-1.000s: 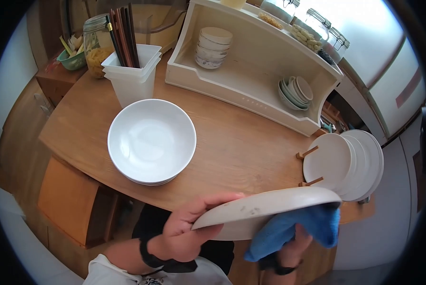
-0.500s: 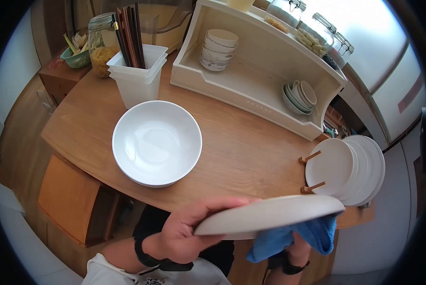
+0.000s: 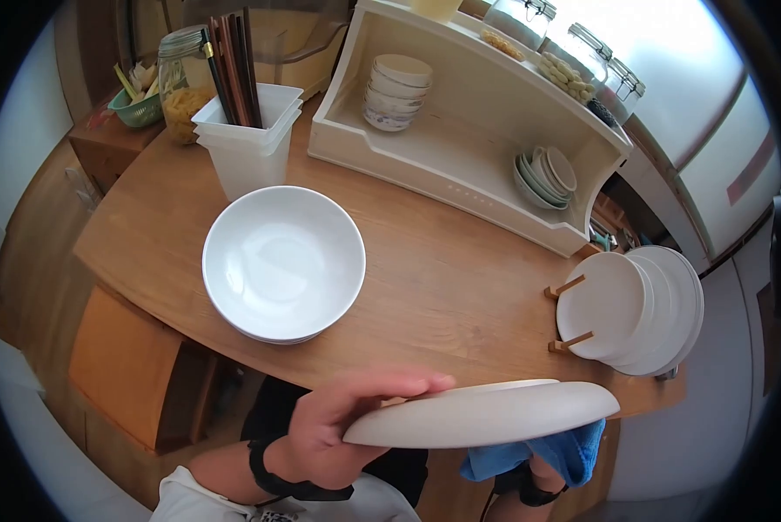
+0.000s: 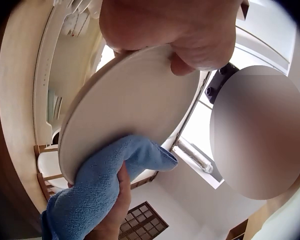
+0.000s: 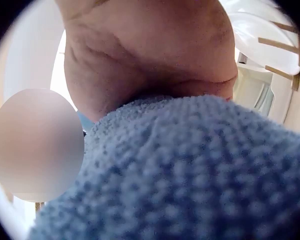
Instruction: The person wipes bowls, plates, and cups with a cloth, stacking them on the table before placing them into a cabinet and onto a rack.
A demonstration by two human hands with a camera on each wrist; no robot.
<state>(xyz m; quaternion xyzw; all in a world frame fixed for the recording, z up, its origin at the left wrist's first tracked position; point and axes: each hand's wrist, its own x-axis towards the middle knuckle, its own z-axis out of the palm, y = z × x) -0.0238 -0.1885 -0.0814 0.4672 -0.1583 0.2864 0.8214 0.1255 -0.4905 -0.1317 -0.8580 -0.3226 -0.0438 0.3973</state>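
My left hand (image 3: 329,426) grips a white plate (image 3: 495,416) by its left edge, fingers over one face and thumb on the other. The plate is held tilted in front of the table's near edge, seen almost edge-on in the head view. In the left wrist view, my right hand (image 4: 121,202) holds a bunched blue cloth (image 4: 95,192) against the plate's lower edge. The plate hides most of that hand in the head view. Left of the plate, a stack of large white bowls (image 3: 284,261) stands on the table.
White plates (image 3: 603,304) stand in a wooden rack at the table's right. A cream shelf (image 3: 442,187) at the back holds stacked bowls (image 3: 399,91) and small dishes (image 3: 543,178). White plastic containers (image 3: 249,152) with chopsticks (image 3: 234,74) stand behind the large bowls. A wooden stool (image 3: 134,370) is lower left.
The plate has lowered and turned more edge-on, and the grey marks on its outside no longer show. My right hand and the cloth have slipped further behind it. The left hand keeps its hold.
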